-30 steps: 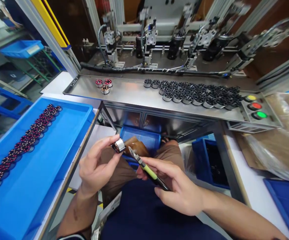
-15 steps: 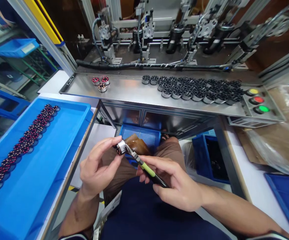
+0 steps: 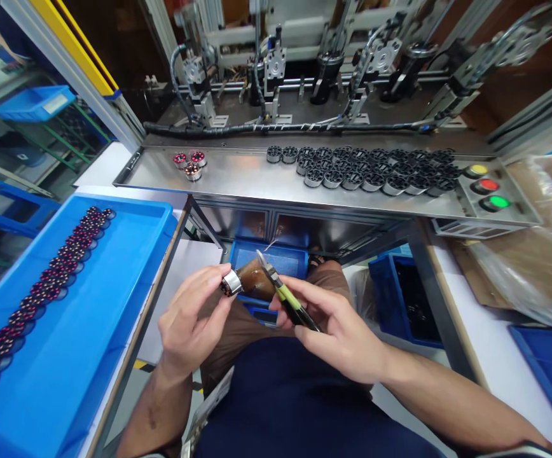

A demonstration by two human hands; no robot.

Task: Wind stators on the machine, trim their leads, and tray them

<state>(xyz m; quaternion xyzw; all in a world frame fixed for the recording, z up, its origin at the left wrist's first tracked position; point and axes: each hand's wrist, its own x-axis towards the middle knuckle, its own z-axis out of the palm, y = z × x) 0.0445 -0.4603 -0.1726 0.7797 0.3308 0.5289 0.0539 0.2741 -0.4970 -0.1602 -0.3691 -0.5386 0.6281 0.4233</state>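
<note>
My left hand (image 3: 193,318) pinches a small motor stator (image 3: 231,284), a silvery ring with dark and copper-coloured parts inside, between thumb and fingers. Wrapped round the green and black handles of a pair of wire cutters (image 3: 285,298) is my right hand (image 3: 336,324). The cutters' jaws point up and left, apart from the stator on its right side. A thin pale strand (image 3: 269,245), probably wire, shows by the jaw tips. Behind the stator is a brown, shiny object (image 3: 255,280) over a blue bin (image 3: 283,254).
On the left, a blue tray (image 3: 128,254) holds rows of wound stators (image 3: 42,286). Three copper-wound stators (image 3: 193,170) and several black-topped ones (image 3: 352,179) stand on the metal ledge (image 3: 238,175). Lit buttons (image 3: 498,202) sit at its right end, below machine fixtures (image 3: 276,63).
The cutters have moved away from the stator, right and upward, and a thin strand now shows by their tips. My left hand still holds the stator in nearly the same place.
</note>
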